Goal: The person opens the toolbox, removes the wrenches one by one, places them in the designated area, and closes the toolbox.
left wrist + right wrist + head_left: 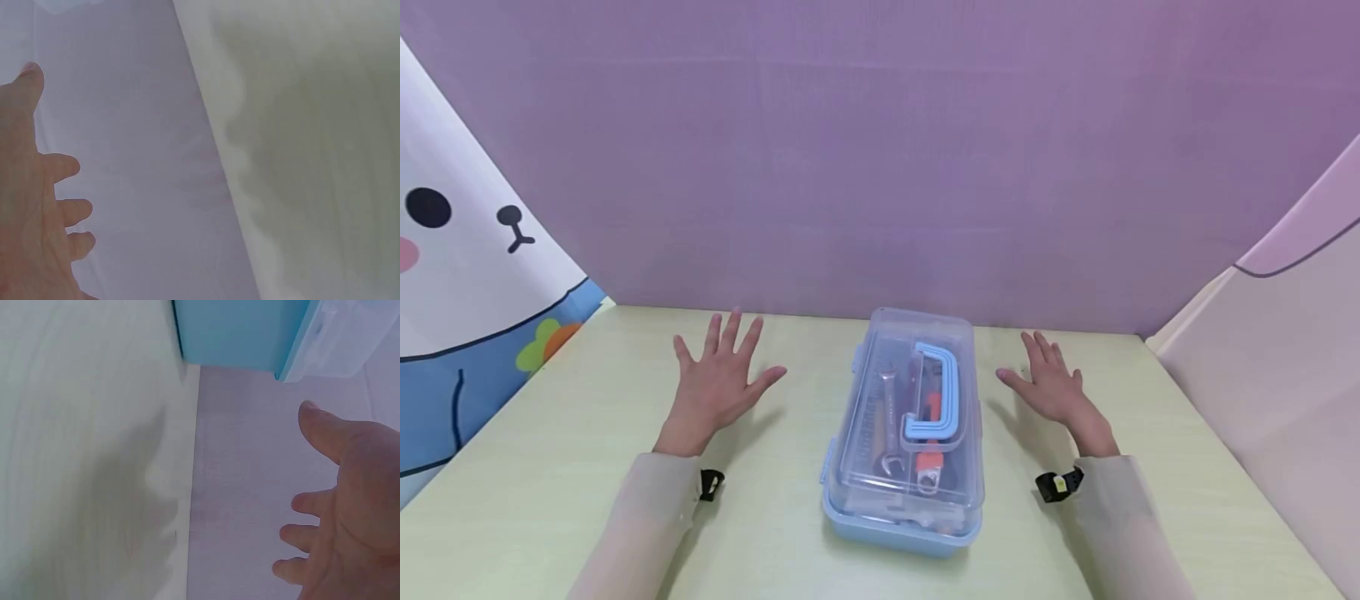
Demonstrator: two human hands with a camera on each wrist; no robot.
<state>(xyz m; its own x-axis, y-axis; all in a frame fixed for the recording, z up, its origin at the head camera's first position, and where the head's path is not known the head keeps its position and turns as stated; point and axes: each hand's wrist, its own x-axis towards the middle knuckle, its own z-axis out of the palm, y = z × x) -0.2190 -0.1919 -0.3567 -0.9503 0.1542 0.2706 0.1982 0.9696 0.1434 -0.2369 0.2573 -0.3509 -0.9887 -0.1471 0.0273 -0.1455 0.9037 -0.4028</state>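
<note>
Pale-blue and clear plastic toolbox (898, 532) sits on the table (760, 542) between the hands, touching neither. Left hand (718, 392) and right hand (1052, 387): fingers spread wide, nothing held. I'd approach from both sides evenly, steady the base low, keep it level; loose tools would probably slide. Lid (861, 442) on; blue handle (951, 392), silver wrench (890, 417) and orange-handled tool (929, 460) visible.

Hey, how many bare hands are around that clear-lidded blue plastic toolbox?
2. In the head view, the bare left hand is left of the blue plastic toolbox and the bare right hand is right of it. Neither is hidden.
</note>
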